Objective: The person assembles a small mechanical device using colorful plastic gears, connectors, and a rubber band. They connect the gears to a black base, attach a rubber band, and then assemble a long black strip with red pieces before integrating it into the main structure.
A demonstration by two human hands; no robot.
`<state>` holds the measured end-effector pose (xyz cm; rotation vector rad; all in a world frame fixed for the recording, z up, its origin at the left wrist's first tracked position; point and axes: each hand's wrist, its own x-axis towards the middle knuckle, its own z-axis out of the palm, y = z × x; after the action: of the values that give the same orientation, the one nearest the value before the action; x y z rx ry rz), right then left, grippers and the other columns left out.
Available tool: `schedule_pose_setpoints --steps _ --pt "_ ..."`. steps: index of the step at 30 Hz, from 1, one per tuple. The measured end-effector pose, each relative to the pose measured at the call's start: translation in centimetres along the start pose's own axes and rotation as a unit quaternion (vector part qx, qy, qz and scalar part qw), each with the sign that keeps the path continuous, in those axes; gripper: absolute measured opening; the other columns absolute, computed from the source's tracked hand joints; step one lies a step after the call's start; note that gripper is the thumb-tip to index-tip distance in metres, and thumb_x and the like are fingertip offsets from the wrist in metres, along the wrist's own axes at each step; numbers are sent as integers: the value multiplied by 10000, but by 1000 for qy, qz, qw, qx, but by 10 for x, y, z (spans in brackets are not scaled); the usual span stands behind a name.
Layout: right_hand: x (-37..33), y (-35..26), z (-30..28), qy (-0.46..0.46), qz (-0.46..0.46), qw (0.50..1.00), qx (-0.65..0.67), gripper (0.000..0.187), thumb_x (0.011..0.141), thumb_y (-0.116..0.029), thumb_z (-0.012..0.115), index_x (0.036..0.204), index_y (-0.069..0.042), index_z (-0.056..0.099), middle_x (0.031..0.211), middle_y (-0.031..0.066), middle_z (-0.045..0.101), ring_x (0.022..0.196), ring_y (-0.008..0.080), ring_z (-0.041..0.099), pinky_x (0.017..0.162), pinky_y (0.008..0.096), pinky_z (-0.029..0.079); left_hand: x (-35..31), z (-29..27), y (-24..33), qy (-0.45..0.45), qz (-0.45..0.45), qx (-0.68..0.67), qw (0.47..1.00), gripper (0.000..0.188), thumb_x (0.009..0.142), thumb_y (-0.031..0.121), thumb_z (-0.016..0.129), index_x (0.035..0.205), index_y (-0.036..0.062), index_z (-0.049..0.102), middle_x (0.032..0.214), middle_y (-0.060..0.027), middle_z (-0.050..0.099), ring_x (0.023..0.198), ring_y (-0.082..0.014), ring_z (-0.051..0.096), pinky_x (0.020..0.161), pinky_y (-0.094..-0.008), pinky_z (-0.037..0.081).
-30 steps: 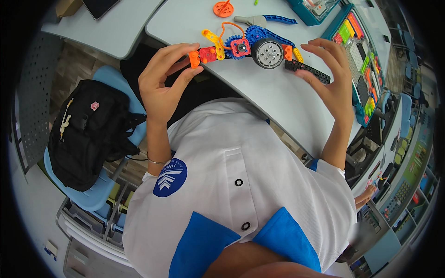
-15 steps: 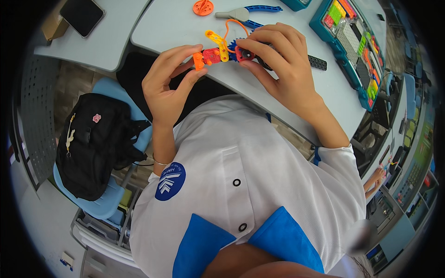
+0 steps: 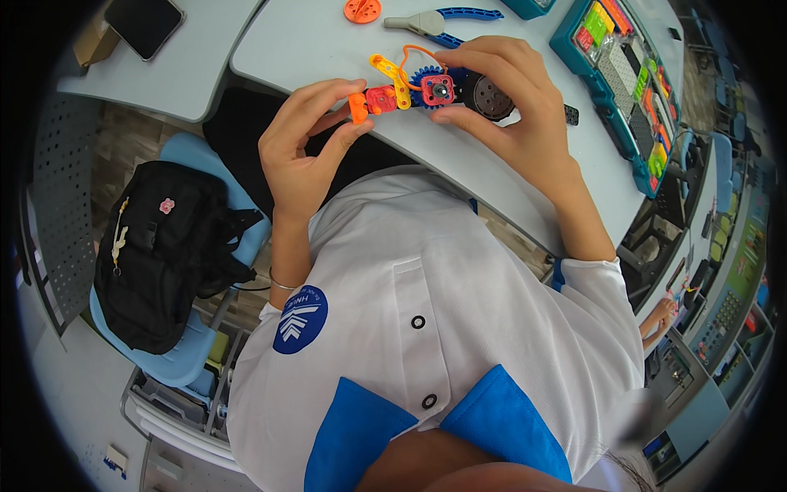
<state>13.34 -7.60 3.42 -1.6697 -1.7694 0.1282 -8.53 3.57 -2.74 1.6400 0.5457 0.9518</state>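
Over the table edge, I hold a toy building-kit model between both hands. My left hand pinches its orange end piece between thumb and fingers. From there the model runs through a red block and a yellow beam to a blue gear and a second red block. An orange cord loops above the beam. My right hand is closed round the other end, thumb below and fingers above. A black wheel shows inside its curve.
Grey-and-blue pliers and an orange disc lie on the table. A teal parts case stands open at right, near a black bar. A phone rests on the left table. A black bag sits on a blue chair.
The model has shifted slightly right. My right fingers have moved off the right-hand red block, so that block and the black wheel now show more fully. My left hand keeps its pinch.
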Motion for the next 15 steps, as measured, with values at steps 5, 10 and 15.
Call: schedule_pose_setpoints --steps 5,10,15 --pt "8 -3 -18 -39 33 999 8 724 627 -303 931 1267 -89 667 1271 91 610 1160 267 595 963 367 485 -1 -1 0 1 15 5 1000 378 796 -60 783 1161 22 726 1142 -119 692 1065 -220 697 904 -332 622" --pt "8 -7 -27 -89 93 991 45 869 613 -318 942 1376 -98 588 1350 101 577 1229 279 572 1002 359 476 0 -1 -1 7 24 -10 1000 380 797 -52 786 1166 17 721 1147 -122 692 1074 -227 697 906 -332 621" --pt "6 -3 -25 -111 102 984 97 864 638 -302 933 1391 -83 570 1353 99 580 1249 268 564 1008 338 471 0 -2 -1 -3 15 -20 1000 381 799 -39 789 1169 24 722 1152 -123 692 1083 -229 695 913 -334 618"
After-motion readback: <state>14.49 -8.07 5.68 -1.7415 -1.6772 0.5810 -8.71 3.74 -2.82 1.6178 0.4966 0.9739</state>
